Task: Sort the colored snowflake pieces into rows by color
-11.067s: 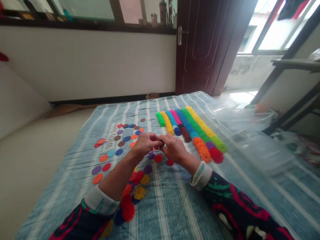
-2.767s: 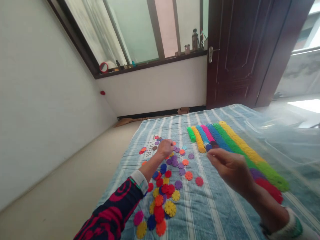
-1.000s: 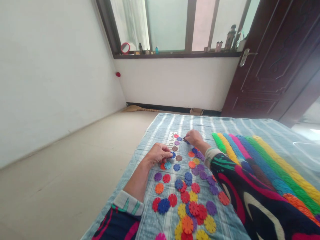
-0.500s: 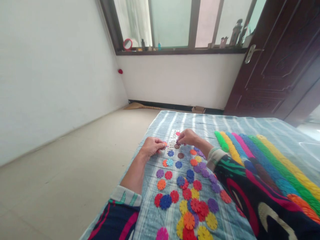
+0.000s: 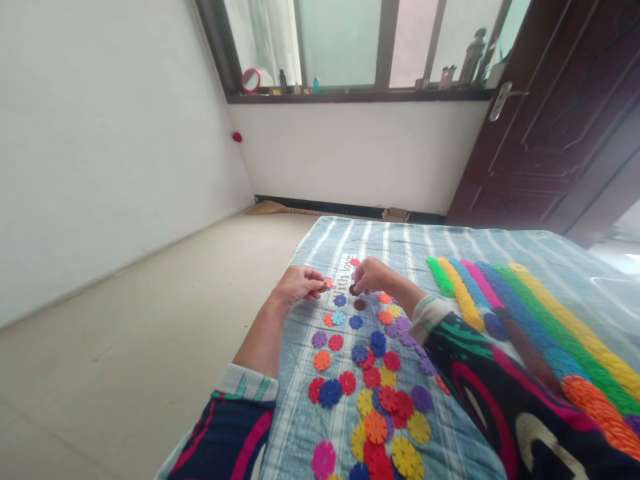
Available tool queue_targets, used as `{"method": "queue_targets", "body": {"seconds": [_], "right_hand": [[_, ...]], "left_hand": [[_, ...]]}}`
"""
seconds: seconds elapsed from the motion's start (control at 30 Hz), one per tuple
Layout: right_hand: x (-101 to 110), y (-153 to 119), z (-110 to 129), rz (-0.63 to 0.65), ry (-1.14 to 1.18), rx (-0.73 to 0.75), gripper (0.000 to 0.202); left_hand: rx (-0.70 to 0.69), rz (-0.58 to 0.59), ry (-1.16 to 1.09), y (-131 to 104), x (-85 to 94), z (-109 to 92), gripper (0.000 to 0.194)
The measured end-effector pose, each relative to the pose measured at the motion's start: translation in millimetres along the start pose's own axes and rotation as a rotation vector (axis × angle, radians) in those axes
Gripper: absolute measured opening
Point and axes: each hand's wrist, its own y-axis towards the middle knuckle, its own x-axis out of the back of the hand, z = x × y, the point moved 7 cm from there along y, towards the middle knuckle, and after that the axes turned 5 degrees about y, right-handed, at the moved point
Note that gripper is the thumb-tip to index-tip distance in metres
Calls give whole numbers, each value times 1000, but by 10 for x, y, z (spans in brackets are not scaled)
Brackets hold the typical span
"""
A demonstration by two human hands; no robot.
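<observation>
At the far part of the striped cloth, my right hand (image 5: 369, 276) pinches a brown disc (image 5: 353, 290) by its edge. To its left, my left hand (image 5: 301, 287) has its fingertips together beside an orange disc (image 5: 328, 283); what is between them is too small to make out. A second brown disc (image 5: 359, 305) lies just below my right hand, and a blue disc (image 5: 339, 301) lies between the hands. Many loose notched discs in red, yellow, blue, purple and orange are scattered nearer, among them a pink one (image 5: 324, 459).
Rows of stacked discs, including a green row (image 5: 441, 277) and a yellow one (image 5: 575, 323), lie at the right of the striped cloth (image 5: 405, 243). Beyond are a window sill with bottles, a dark red door (image 5: 540, 133) and a broom (image 5: 275, 208) on the floor.
My left hand has moved slightly left, away from the orange disc. My right hand has closed on the brown disc and lifts its edge. The whole view has shifted a little.
</observation>
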Motion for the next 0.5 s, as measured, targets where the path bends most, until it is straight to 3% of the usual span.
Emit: {"method": "queue_targets", "body": {"seconds": [0.17, 0.33, 0.5], "right_hand": [[-100, -219, 16, 61, -63, 28, 21], [-91, -219, 83, 9, -126, 28, 23], [-14, -365, 46, -60, -17, 59, 15]], "left_hand": [[-7, 70, 52, 6, -170, -41, 8], [-31, 128, 102, -60, -238, -137, 7], [-66, 147, 95, -216, -340, -254, 10]]}}
